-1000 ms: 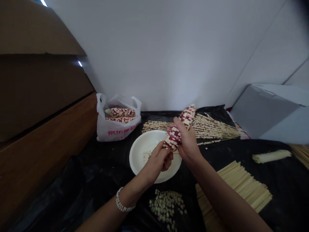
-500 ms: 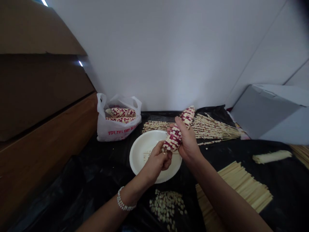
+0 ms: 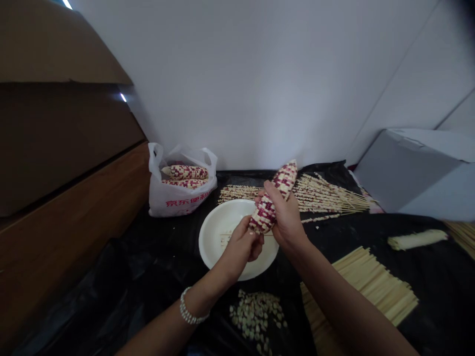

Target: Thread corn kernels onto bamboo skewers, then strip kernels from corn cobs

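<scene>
hidden or unclear: left hand (image 3: pixel 239 247) has its fingers curled under, thumb up at the lower end of the cob (image 3: pixel 264 213); fingertips partly hidden, so cannot tell whether they pinch a kernel, a stick or the cob's end. right hand (image 3: pixel 288 216) is wrapped around the middle of the cob, thumb along its upper side, far fingers mostly hidden. cob tilted, tip up and to the right, held above the right part of the bowl (image 3: pixel 213 225). bowl partly covered by left hand and forearm; thin stick pieces with a few kernels (image 3: pixel 224 240) show over it, extent not clear. strung skewers (image 3: pixel 326 195) pass behind cob and right hand. bare sticks (image 3: pixel 374 282) partly covered by right forearm. loose kernels (image 3: pixel 256 316) reach near the lower edge of view. grey box (image 3: pixel 411 173) cut off at right.

counts: 1 cob in the hands; 2 cobs (image 3: pixel 185 172) visible in the bag (image 3: pixel 174 200), lower one partly hidden by its wall; 1 bowl; 1 bag, red print; 1 pale roll (image 3: pixel 417 240), right of the bare sticks; 1 grey box. skewers, bare sticks and loose kernels: many, overlapping, no exact count. all but the box clearly on or above the black sheet (image 3: pixel 163 269).
</scene>
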### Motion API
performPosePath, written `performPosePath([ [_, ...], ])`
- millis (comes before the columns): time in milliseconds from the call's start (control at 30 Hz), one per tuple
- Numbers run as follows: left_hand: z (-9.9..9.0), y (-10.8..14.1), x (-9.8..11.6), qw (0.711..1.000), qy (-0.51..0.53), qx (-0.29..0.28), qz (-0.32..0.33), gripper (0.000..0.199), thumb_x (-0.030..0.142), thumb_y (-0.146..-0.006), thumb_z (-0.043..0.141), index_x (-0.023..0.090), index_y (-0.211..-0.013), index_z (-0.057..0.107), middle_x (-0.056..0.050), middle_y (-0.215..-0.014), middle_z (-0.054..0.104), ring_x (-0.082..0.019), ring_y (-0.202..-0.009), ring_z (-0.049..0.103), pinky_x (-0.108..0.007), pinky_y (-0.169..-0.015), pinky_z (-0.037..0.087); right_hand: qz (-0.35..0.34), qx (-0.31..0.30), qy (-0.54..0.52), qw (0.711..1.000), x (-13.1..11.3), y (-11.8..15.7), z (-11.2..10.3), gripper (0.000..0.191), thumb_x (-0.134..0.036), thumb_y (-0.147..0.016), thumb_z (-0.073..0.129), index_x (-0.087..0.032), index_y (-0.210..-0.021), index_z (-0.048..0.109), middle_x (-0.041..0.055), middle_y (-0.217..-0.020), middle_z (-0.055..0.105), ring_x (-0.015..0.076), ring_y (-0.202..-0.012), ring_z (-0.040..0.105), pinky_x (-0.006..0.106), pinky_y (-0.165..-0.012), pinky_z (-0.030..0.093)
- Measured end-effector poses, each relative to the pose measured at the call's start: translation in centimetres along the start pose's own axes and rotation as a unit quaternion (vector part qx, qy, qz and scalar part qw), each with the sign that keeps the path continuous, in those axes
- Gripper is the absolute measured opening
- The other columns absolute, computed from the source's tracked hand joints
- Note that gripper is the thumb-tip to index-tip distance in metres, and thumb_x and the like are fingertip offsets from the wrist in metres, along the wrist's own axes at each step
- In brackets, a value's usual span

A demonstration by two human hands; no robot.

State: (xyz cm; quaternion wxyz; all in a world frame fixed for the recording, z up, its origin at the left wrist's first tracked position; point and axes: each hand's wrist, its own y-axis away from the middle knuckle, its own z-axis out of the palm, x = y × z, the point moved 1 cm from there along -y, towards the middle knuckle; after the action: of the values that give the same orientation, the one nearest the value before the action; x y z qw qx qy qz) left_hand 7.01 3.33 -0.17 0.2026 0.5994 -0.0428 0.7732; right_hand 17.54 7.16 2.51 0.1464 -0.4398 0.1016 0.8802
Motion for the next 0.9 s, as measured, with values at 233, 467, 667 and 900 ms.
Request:
performPosePath([
  [233, -0.2, 0.3, 0.6, 0.995, 0.072, -0.063, 0.0, 0.027, 0.017, -0.066, 0.052, 0.019, -0.092, 0.047, 0.007, -0.061, 0.044, -0.003, -0.04, 0.029, -0.022, -0.042, 0.014, 0.0, 0.009, 0.004, 1.0, -0.1, -0.3, -0.2, 0.037, -0.039, -0.063, 0.079, -0.021, -0.086, 0.056, -0.0017, -0.071, 0.063, 0.013, -0.059, 0.061, 0.025, -0.051, 0.049],
  [467, 0.1, 0.0, -0.1, 1.0, -0.016, -0.002, 0.016, 0.016, 0.033, -0.081, 0.051, 0.02, -0.088, 0.045, 0.007, -0.063, 0.045, -0.004, -0.043, 0.03, -0.019, -0.042, 0.019, -0.015, 0.016, 0.012, 1.0, 0.3, 0.1, 0.0, 0.04, -0.039, -0.063, 0.08, -0.021, -0.09, 0.057, -0.0015, -0.073, 0.064, 0.0137, -0.061, 0.062, 0.025, -0.053, 0.049],
  [667, -0.1, -0.6, -0.9, 0.998, -0.028, 0.026, 0.039, 0.02, 0.031, -0.075, 0.049, 0.019, -0.091, 0.046, 0.01, -0.055, 0.038, -0.005, -0.041, 0.027, -0.019, -0.041, 0.019, -0.042, 0.016, 0.056, 0.997, 1.0, 0.7, 0.3, 0.043, -0.041, -0.061, 0.082, -0.021, -0.091, 0.058, -0.0002, -0.078, 0.066, 0.0152, -0.065, 0.064, 0.028, -0.058, 0.052],
  [900, -0.1, 0.1, 0.2, 0.996, 0.078, -0.047, 0.001, 0.034, 0.015, -0.063, 0.054, 0.018, -0.097, 0.05, 0.006, -0.064, 0.047, -0.003, -0.04, 0.028, -0.021, -0.042, 0.014, 0.049, 0.02, -0.042, 0.998, -0.4, -0.6, -0.2, 0.039, -0.04, -0.061, 0.081, -0.021, -0.084, 0.056, -0.0038, -0.066, 0.063, 0.0124, -0.056, 0.061, 0.026, -0.053, 0.05],
])
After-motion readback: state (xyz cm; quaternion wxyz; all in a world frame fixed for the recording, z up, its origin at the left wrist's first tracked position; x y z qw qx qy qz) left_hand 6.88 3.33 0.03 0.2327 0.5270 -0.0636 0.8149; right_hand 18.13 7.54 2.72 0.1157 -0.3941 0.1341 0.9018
